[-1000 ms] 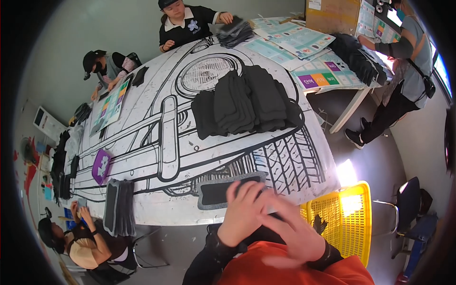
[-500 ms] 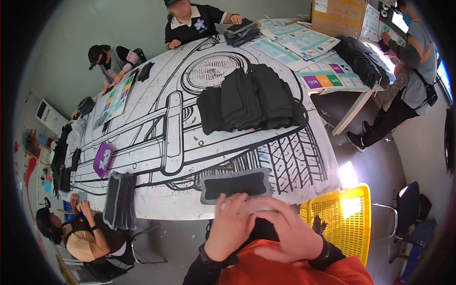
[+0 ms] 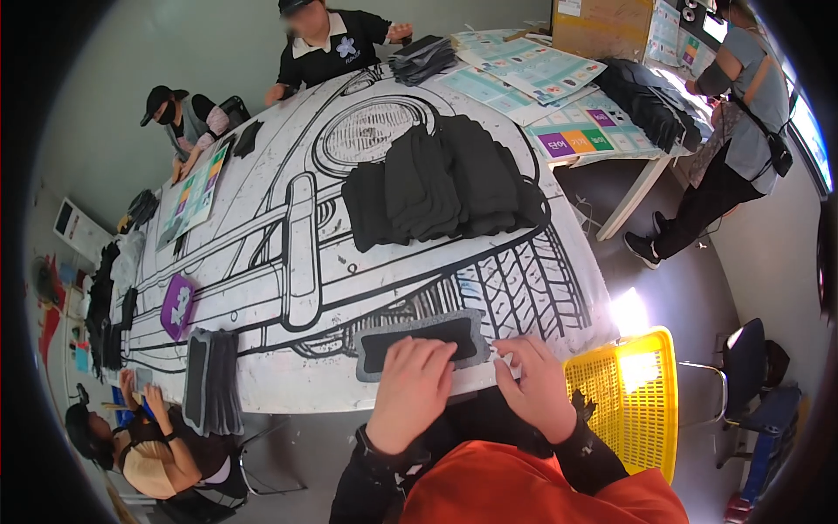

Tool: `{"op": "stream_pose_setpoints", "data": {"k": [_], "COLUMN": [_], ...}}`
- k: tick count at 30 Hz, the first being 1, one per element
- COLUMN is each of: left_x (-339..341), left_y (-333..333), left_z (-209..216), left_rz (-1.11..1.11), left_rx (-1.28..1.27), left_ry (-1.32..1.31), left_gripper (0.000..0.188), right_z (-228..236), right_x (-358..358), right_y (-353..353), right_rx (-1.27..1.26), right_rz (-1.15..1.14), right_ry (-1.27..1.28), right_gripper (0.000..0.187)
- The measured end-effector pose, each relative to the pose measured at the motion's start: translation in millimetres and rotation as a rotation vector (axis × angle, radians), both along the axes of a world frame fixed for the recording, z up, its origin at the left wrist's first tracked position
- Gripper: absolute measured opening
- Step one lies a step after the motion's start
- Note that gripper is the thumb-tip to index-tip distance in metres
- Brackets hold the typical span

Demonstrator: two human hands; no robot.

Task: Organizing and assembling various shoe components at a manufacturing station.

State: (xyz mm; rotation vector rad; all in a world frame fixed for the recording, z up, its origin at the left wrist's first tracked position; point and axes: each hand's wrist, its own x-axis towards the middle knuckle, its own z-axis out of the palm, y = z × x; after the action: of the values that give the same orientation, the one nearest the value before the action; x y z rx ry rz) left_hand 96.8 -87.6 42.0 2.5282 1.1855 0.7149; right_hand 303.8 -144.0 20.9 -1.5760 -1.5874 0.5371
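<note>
A flat black rectangular piece with a wavy grey border (image 3: 370, 360) lies at the table's front edge. My left hand (image 3: 408, 384) rests on its front side, fingers laid over the black middle. Just off its right end, my right hand (image 3: 534, 384) has thumb and forefinger brought together around a small white bit (image 3: 496, 353), too small to name. To the left stands a stack of similar grey-edged black pieces (image 3: 209, 380). Beyond my hands, several overlapping piles of dark fabric pieces (image 3: 445, 183) cover part of the table.
The white table (image 3: 288, 380) bears a black car drawing. A yellow plastic basket (image 3: 668, 393) stands at right, beside its edge. A purple box (image 3: 179, 306) sits left. Co-workers sit at the left and far sides; another person (image 3: 742, 131) stands at right. Printed sheets (image 3: 524, 70) lie far right.
My hands have moved apart: the left lies on the grey-edged piece, the right has gone right and its fingertips have closed. The view has shifted slightly; the person at right has turned.
</note>
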Motion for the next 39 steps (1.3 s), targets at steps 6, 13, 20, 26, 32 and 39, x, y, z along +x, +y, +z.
{"op": "stream_pose_setpoints", "data": {"k": [6, 13, 20, 26, 32, 39], "left_x": [17.4, 28.8, 30.2, 27.8, 30.8, 27.5], "left_y": [44.0, 59.9, 66.2, 65.3, 66.7, 70.5], "left_z": [-14.8, -32.3, -35.2, -37.1, -35.4, -15.5], "left_rz": [-0.096, -0.146, -0.150, -0.149, -0.148, -0.156], "left_rx": [0.038, 0.004, 0.005, 0.015, 0.029, -0.072], "left_ry": [-0.002, 0.070, 0.089, 0.086, 0.067, 0.046], "left_gripper": [0.030, 0.034, 0.039, 0.034, 0.024, 0.021], "right_z": [-49.9, -54.4, -54.1, -55.9, -51.1, -50.8], "right_x": [2.4, 6.0, 6.6, 4.1, 2.3, 2.7], "right_y": [34.5, 42.9, 46.0, 44.7, 45.3, 45.2], "right_rx": [0.262, 0.251, 0.223, 0.192, 0.202, 0.198], "right_rz": [-0.028, -0.006, 0.018, 0.020, -0.005, -0.010], "right_ry": [-0.198, -0.145, -0.191, -0.175, -0.154, -0.162], "right_gripper": [0.018, 0.015, 0.016, 0.016, 0.017, 0.018]}}
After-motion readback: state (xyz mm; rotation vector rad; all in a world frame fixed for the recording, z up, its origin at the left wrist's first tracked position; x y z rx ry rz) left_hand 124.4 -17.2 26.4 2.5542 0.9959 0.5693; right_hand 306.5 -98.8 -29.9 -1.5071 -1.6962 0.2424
